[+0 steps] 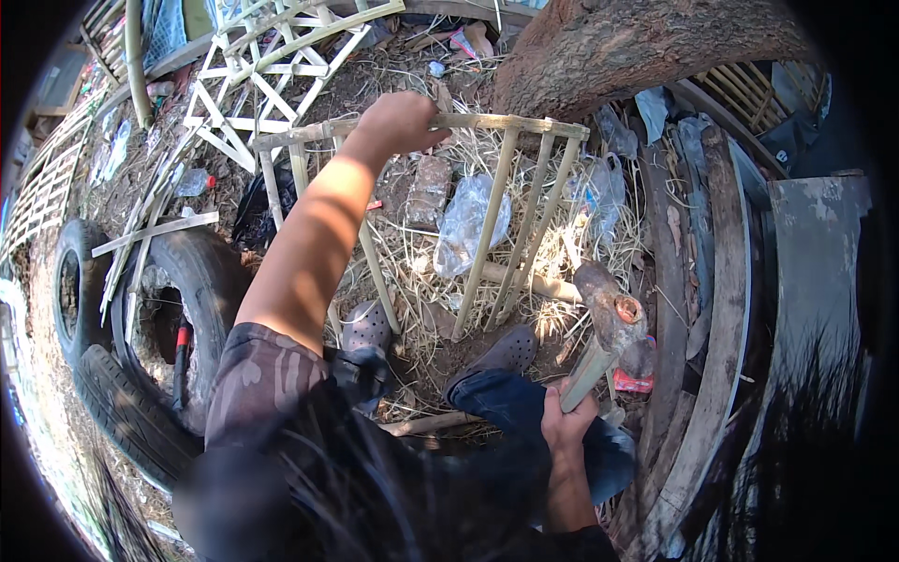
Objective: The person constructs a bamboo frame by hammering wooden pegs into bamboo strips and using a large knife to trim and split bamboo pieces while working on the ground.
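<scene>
My left hand [398, 122] reaches forward and is closed over the top rail of a bamboo frame [510, 122]. Several bamboo legs run down from this rail towards the littered ground, some on either side of my left forearm. Low on the right, my right hand [567, 417] grips the wooden handle of a hammer [611, 314]. Its heavy, rusty brown head points up and away from me, to the right of the frame's legs and apart from them. A clear plastic bag [473, 225] and a brick [429, 192] lie behind the legs.
Old tyres [192, 276] lie at left, one with a red-and-black handled tool [181, 361] in it. A white slatted lattice [281, 70] stands far left. A thick tree trunk [646, 56] leans across the far right; weathered planks [716, 309] line the right side. My shoes stand near the legs.
</scene>
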Available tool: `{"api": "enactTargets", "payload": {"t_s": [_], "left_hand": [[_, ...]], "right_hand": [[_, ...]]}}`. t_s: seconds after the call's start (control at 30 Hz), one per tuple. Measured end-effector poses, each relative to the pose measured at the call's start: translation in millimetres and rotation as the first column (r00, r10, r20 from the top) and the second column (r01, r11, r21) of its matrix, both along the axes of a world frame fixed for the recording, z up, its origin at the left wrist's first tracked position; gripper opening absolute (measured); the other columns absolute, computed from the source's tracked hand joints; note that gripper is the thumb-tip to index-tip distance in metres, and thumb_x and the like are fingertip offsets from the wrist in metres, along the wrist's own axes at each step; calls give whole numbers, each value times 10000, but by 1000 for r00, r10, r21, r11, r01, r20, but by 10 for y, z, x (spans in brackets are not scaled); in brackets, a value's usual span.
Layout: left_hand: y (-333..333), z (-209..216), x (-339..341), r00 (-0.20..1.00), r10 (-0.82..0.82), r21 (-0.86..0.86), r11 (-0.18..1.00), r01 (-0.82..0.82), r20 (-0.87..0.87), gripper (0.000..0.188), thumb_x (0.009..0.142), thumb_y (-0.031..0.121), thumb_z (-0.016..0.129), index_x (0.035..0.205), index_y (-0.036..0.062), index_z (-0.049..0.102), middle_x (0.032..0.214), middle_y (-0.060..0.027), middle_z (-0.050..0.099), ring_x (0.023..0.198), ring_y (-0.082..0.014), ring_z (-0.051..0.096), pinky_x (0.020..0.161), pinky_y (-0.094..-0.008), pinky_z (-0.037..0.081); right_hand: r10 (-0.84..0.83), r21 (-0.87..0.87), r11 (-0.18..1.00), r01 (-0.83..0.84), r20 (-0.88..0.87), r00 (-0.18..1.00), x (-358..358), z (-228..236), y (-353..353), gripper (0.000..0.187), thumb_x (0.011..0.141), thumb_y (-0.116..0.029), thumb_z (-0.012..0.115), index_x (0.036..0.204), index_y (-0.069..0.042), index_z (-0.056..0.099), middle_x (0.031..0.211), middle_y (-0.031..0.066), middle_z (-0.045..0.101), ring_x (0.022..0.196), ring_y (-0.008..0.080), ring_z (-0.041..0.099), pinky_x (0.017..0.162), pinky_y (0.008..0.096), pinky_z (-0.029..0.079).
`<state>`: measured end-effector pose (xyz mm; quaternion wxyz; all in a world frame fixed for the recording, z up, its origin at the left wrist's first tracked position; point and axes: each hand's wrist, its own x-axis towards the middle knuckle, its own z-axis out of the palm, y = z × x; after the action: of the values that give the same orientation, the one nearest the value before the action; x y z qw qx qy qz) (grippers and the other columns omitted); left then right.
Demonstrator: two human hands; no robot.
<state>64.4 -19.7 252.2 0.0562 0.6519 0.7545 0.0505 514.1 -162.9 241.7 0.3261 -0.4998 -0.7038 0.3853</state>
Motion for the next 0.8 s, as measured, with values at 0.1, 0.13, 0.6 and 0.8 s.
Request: {"api": "enactTargets", "payload": {"t_s": [0.1,0.13,0.6,0.8], "left_hand": [[339,-481,-257,1000,-19,25,1000,18,18,383,837,426,620,865,55,712,751,-180,663,745,-355,658,727,-455,530],[440,-620,-339,999,-24,36,999,23,35,362,832,405,621,855,55,712,747,-179,662,737,-354,657,720,-455,531],[804,-2060,-935,944,83,-349,937,36,320,334,778,286,628,826,-43,663,807,-252,654,795,-392,651,762,-447,510],[630,-2318,-978,930,168,-334,941,-53,328,294,785,265,631,851,-19,674,850,-237,667,846,-385,654,795,-449,508]], "right_hand": [[48,-14,999,-47,122,991,-43,-86,262,116,755,-10,654,746,8,540,681,25,519,634,109,501,591,282,428],[49,-22,999,-46,124,991,-82,-144,340,116,755,-10,654,746,8,540,681,25,519,634,109,501,591,282,428],[110,-354,934,-37,187,976,-414,-954,1134,125,812,40,588,829,-39,494,630,-24,449,533,42,455,474,209,367],[64,-469,883,22,166,984,-471,-992,1055,138,820,42,588,829,-47,483,634,-40,440,497,28,418,447,202,342]]}}
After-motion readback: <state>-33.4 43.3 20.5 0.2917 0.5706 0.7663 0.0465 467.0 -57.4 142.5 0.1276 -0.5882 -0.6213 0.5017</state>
